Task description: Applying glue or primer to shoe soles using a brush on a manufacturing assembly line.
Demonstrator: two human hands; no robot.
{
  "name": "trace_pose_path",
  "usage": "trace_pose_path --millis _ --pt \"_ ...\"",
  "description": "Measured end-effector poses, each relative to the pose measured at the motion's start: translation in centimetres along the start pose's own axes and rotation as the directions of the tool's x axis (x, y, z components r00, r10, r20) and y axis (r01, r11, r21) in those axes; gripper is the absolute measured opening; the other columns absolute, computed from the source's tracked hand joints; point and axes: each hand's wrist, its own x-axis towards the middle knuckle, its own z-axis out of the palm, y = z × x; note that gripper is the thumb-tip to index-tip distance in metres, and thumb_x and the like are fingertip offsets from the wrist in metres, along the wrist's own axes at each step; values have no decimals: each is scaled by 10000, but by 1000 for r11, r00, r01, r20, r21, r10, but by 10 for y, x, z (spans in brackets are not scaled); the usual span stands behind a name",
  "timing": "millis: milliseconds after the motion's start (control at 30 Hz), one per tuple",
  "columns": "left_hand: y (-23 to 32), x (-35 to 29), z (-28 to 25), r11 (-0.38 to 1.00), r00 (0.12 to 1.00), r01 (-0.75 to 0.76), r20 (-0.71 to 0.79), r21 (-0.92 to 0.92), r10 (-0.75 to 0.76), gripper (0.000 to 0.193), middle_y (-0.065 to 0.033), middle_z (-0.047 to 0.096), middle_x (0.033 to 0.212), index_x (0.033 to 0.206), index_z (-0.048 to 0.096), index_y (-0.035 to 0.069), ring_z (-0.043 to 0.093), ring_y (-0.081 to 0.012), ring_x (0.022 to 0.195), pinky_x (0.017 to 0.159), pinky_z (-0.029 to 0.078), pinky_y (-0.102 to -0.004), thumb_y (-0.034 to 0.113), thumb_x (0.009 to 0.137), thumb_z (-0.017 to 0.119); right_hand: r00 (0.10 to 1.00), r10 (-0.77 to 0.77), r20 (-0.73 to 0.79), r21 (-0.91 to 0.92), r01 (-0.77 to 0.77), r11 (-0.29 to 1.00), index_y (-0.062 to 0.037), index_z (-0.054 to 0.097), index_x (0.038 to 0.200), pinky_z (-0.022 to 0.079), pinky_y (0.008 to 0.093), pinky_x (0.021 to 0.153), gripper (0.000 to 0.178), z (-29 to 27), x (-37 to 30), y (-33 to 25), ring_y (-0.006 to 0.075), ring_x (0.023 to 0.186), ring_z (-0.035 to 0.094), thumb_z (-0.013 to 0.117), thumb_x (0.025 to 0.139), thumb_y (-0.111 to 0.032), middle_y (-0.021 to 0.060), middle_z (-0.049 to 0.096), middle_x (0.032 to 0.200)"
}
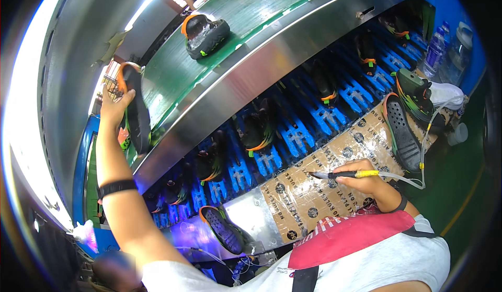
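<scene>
Your left hand (114,108) has fingers clamped on the black-orange shoe (139,119), beside the green belt (166,85). Your right hand's (366,178) fingers pinch the brush (345,175) above brown cardboard (300,198).

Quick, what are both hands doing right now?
Left hand: closed on a shoe, black with orange trim.
Right hand: closed around a brush, its tip pointing left.

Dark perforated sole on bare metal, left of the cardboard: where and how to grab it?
Likely best: pinch the sole across its middle from above, thumb and fingers on opposite long edges. It lies holes-up, long and narrow, with nothing visible on top.
</scene>
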Motion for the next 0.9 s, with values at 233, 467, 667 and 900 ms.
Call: trace_pose_path --millis 233,467,667,900 --pt "-48 34 -10 935 975 213 -121 283 -185 797 -265 440 1249 1268 382 -57 400 -355 1197 987 317 -366 535 754 526 997 28 -71 -10 -29 1000 10 660 909 449 236 569 204 -11 -3 7 122 629 585 660 717 -60 103 644 738" --pt "-191 -14 -7 902 927 354 37 248 -374 699 -245 442 1254 1291 369 -17 407 -371 1179 992 307 -382 499 826 455 999 27 -28 -33 -28 999 5 658 916 444 239 562 210 -11 3 -1 124 627 584 658 716 -60 95 638 721" --pt "-193 -41 15 990 991 126 -41 68 -124 336 -164 581 932 1024 522 -12 544 -266 893 800 406 -344 290 877 510 998 -28 -51 -27 27 999 10 656 922 448 246 567 221 -5 0 6 127 630 586 662 715 -68 96 642 722" --pt "-93 -104 2 831 717 -167 -644 -530 -267 359 -83 596 912 1072 536 2 552 -170 874 779 433 -280 311 916 439 995 97 -34 8 -97 995 17 653 933 438 220 556 224 -3 1 -2 97 623 574 665 728 -73 81 640 717"
